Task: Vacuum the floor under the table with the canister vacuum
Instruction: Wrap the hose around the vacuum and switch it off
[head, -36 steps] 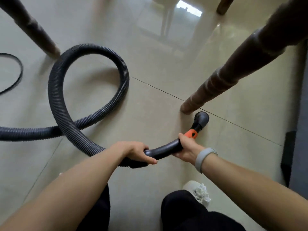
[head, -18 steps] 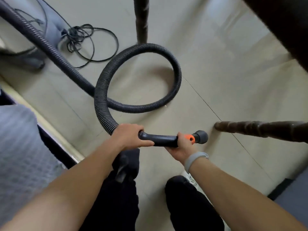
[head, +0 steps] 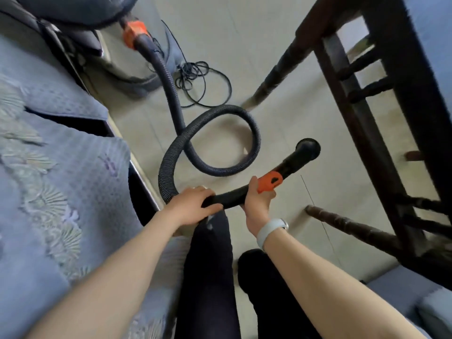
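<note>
A: Head view, the only 1. The curved handle tube (head: 234, 199) is being gripped at 2 spots: left hand (head: 193, 206) is wrapped round the hose end of it, right hand (head: 256, 201) is clamped on it just behind the orange collar (head: 270, 182). Both sets of fingers are curled tight on the tube, none spread.

B: Nozzle?

A: The nozzle mouth (head: 307, 149) is being held up off the floor (head: 244, 33), pointed away w/ no floor head fitted. So nothing is being sucked up right now, prob.

B: Risks?

A: The ribbed hose (head: 227, 140) is lying in 1 full loop on the tiles, between the hands and the canister (head: 80, 11) at top left. If the tube is being pushed fwd under the table (head: 381, 99), that loop is likely being tightened into a kink, and suction is being choked.

B: Anything else?

A: The power cord (head: 200, 79) is bunched in loose coils right beside the hose, near the canister. If the canister is being dragged by the hose, the cord could be snagged or run over. Also the turned table leg (head: 347, 223) is lying close to the right wrist, and another leg (head: 276, 74) is near the loop; the nozzle or hose could be knocked or caught on either. The sofa (head: 49, 167) is crowding the left side, so swing room is being limited.
</note>
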`<state>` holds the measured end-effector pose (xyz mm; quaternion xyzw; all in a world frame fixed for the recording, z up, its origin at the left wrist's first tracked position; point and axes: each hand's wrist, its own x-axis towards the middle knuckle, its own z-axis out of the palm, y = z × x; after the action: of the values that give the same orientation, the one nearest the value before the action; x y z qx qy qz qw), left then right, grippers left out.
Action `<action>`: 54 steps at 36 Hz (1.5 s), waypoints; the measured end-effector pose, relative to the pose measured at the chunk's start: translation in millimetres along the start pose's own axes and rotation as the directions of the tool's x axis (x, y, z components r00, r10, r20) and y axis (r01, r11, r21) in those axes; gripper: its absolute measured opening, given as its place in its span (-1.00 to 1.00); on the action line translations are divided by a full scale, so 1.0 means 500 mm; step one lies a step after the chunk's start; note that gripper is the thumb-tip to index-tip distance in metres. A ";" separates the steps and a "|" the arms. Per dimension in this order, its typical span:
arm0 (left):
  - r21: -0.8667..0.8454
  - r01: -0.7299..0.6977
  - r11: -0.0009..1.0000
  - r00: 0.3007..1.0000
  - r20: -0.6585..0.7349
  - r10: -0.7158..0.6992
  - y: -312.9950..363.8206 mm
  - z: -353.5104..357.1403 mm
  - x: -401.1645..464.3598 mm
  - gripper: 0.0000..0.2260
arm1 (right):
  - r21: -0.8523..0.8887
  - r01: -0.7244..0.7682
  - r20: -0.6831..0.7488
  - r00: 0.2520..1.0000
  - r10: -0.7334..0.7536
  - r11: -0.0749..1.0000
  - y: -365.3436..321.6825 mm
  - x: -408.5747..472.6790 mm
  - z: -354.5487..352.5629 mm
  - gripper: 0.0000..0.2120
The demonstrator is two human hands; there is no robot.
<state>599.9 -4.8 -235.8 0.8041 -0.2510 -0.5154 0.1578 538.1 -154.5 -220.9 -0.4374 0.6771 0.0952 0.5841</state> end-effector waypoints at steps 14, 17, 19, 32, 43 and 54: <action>-0.481 -0.071 0.874 0.970 -0.239 -0.053 0.042 -0.207 -0.087 -0.81 | -0.220 0.663 0.432 0.724 -0.537 0.716 -0.240 -0.194 0.161 -0.70; -0.547 -0.081 0.833 0.949 -0.298 -0.103 0.045 -0.258 -0.089 -0.92 | -0.248 0.739 0.515 0.648 -0.562 0.626 -0.296 -0.214 0.210 -0.68; -0.584 -0.099 0.806 0.940 -0.321 -0.117 0.048 -0.292 -0.092 -0.92 | -0.275 0.773 0.567 0.611 -0.553 0.572 -0.330 -0.224 0.238 -0.72; -0.695 -0.070 0.716 0.742 -0.516 -0.428 0.063 -0.469 -0.017 -0.82 | -0.235 0.894 0.751 0.416 -0.512 0.381 -0.537 -0.230 0.424 -0.75; -0.715 -0.157 0.681 0.582 -0.624 -0.521 -0.027 -0.629 -0.013 -0.83 | -0.145 0.893 0.826 0.346 -0.445 0.426 -0.622 -0.273 0.602 -0.55; -0.702 -0.320 0.636 0.543 -0.686 -0.484 -0.198 -0.816 0.008 -0.92 | -0.516 0.836 0.606 0.511 -0.610 0.187 -0.754 -0.142 0.815 -0.72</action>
<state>995.8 72.4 -118.6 0.8103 0.1428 -0.1293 0.5535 1087.1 -85.4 -137.2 -0.8892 0.1875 0.1392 0.3935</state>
